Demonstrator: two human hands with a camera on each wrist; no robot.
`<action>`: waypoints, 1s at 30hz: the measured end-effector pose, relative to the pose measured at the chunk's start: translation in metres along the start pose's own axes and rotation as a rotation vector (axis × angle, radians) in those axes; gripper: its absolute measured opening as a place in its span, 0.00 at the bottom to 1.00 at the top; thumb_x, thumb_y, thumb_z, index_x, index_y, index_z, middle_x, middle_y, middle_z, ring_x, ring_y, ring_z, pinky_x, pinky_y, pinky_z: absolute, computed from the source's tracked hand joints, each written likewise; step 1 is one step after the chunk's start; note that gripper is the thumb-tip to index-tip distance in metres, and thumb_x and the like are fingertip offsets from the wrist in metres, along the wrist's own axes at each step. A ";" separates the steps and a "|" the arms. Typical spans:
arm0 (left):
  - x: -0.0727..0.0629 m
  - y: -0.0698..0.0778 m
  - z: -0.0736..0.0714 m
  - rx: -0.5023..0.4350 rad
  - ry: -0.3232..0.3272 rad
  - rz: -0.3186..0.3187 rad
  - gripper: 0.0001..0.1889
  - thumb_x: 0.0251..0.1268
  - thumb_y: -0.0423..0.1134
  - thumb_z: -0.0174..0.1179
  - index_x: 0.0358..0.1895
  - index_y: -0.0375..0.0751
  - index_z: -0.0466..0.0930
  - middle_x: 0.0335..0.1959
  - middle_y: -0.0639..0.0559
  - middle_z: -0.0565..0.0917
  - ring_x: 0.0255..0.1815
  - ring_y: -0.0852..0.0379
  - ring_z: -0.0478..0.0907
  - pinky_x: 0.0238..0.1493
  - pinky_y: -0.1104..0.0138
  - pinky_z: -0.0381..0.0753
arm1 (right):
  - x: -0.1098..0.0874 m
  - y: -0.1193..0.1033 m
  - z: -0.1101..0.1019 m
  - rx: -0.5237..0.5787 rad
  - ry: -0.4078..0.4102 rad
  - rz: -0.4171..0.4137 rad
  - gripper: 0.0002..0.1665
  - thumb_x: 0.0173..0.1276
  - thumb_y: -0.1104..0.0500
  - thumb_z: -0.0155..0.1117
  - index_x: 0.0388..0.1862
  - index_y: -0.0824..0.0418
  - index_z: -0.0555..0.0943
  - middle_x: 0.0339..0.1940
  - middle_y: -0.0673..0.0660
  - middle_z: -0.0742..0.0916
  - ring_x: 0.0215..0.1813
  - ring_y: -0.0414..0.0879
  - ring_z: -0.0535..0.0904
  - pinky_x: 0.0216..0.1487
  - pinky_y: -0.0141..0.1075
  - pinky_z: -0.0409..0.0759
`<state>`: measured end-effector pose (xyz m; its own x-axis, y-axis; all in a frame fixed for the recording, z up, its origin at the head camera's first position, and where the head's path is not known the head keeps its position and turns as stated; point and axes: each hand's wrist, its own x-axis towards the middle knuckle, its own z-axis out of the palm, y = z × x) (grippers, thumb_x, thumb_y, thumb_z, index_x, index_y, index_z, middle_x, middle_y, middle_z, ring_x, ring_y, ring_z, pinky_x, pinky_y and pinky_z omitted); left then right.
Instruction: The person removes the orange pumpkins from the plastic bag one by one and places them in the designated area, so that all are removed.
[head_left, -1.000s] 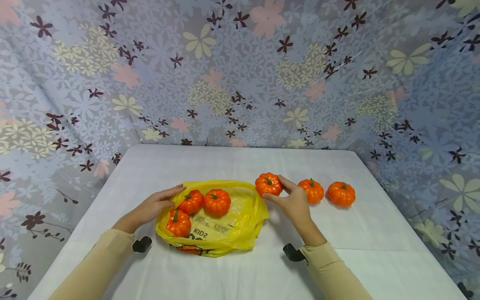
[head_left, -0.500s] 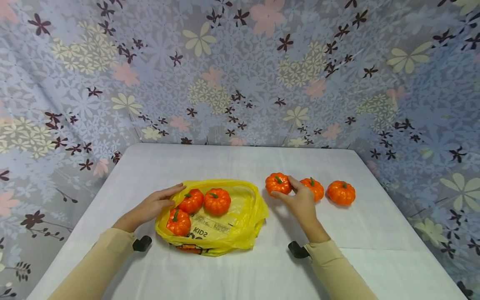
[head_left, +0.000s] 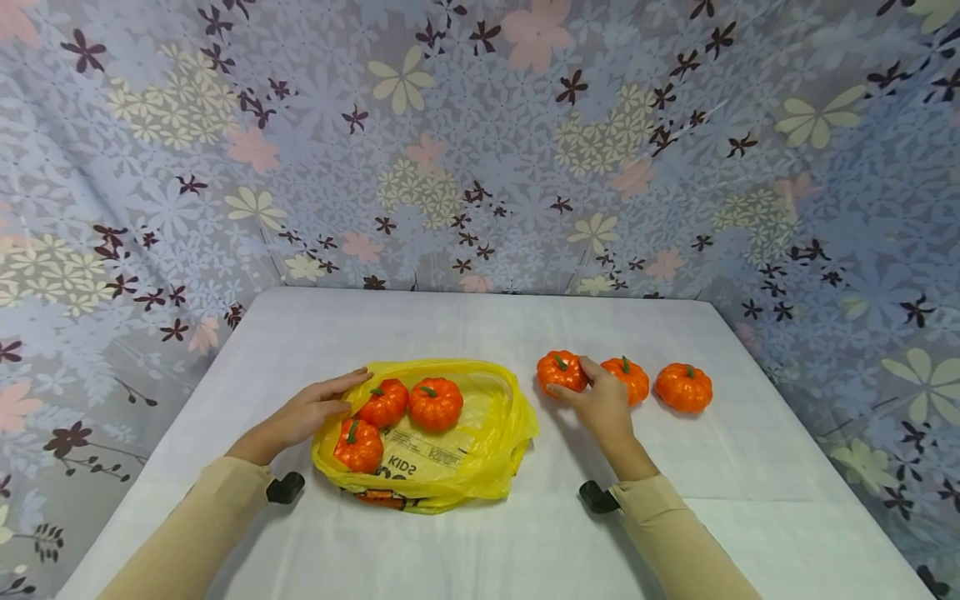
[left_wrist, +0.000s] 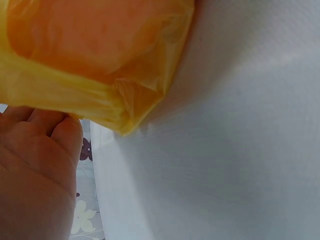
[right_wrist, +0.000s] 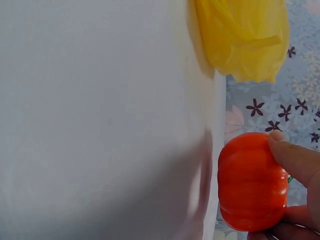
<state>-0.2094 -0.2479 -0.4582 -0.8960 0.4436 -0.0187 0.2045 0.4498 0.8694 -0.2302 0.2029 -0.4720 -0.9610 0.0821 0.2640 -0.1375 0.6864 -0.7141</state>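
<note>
My right hand [head_left: 606, 408] holds a small orange pumpkin [head_left: 559, 370] with a green stem, thumb on its near side and fingers on its far right. In the right wrist view the pumpkin [right_wrist: 252, 182] sits between thumb and fingers; whether it touches the table I cannot tell. To its left lies a yellow plastic bag [head_left: 487, 450], mouth spread wide, with three pumpkins [head_left: 435, 405] inside. Extended fingers of my left hand [head_left: 296, 414] rest against the bag's left rim. The left wrist view shows that hand [left_wrist: 37, 165] partly hidden behind the yellow plastic [left_wrist: 75, 95].
Two more pumpkins stand on the right of the white table [head_left: 750, 467]: one [head_left: 627, 382] just behind my right hand, another [head_left: 683, 388] farther right. A flowered cloth [head_left: 480, 150] hangs behind the table and along its sides.
My right hand has carried its pumpkin rightward from beside the bag's rim toward the two other pumpkins, then slightly down. The left hand and the bag have stayed in place.
</note>
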 end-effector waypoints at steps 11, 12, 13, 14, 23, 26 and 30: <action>-0.001 0.003 0.001 0.000 -0.007 -0.004 0.28 0.73 0.29 0.48 0.76 0.37 0.65 0.79 0.37 0.56 0.79 0.34 0.46 0.74 0.37 0.43 | 0.001 0.008 0.004 -0.067 -0.033 0.007 0.45 0.60 0.55 0.79 0.69 0.77 0.70 0.64 0.74 0.78 0.66 0.65 0.74 0.66 0.55 0.73; 0.000 0.003 0.001 0.002 -0.006 -0.002 0.28 0.73 0.29 0.48 0.75 0.37 0.65 0.79 0.37 0.56 0.79 0.34 0.46 0.74 0.37 0.44 | 0.001 0.008 0.004 -0.072 -0.034 0.007 0.45 0.61 0.55 0.78 0.69 0.77 0.70 0.64 0.74 0.78 0.66 0.65 0.74 0.66 0.55 0.73; 0.000 0.003 0.001 0.003 -0.005 -0.001 0.28 0.73 0.29 0.48 0.75 0.37 0.65 0.79 0.37 0.56 0.79 0.34 0.46 0.74 0.37 0.44 | 0.002 0.008 0.004 -0.077 -0.034 0.009 0.45 0.61 0.54 0.78 0.69 0.78 0.70 0.64 0.74 0.78 0.66 0.65 0.74 0.65 0.56 0.73; 0.000 0.003 0.000 0.004 -0.005 0.000 0.28 0.72 0.29 0.48 0.75 0.37 0.65 0.79 0.37 0.56 0.79 0.34 0.46 0.74 0.37 0.44 | 0.002 0.008 0.003 -0.081 -0.036 0.012 0.45 0.62 0.53 0.77 0.69 0.78 0.70 0.64 0.74 0.78 0.66 0.65 0.75 0.65 0.56 0.73; 0.001 0.003 0.000 0.005 -0.011 -0.001 0.29 0.72 0.28 0.48 0.76 0.38 0.65 0.79 0.38 0.55 0.79 0.34 0.46 0.74 0.37 0.44 | 0.003 0.007 0.002 -0.101 -0.060 0.033 0.46 0.64 0.52 0.75 0.70 0.78 0.67 0.65 0.75 0.76 0.66 0.67 0.74 0.65 0.57 0.73; 0.001 0.002 -0.001 0.002 -0.015 0.000 0.29 0.72 0.29 0.48 0.76 0.38 0.64 0.80 0.38 0.55 0.79 0.35 0.46 0.74 0.38 0.44 | 0.004 0.005 0.000 -0.093 -0.060 0.035 0.47 0.64 0.52 0.75 0.72 0.76 0.66 0.68 0.74 0.75 0.68 0.67 0.71 0.67 0.57 0.70; 0.001 0.001 -0.001 0.002 -0.015 0.002 0.28 0.73 0.29 0.48 0.76 0.37 0.64 0.79 0.38 0.55 0.79 0.34 0.46 0.74 0.38 0.43 | 0.006 -0.002 -0.004 -0.061 -0.028 0.011 0.49 0.62 0.49 0.77 0.74 0.71 0.66 0.70 0.70 0.74 0.71 0.65 0.69 0.69 0.56 0.68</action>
<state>-0.2106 -0.2475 -0.4566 -0.8895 0.4562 -0.0250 0.2066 0.4504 0.8686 -0.2345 0.2048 -0.4669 -0.9688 0.0702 0.2375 -0.1128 0.7286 -0.6756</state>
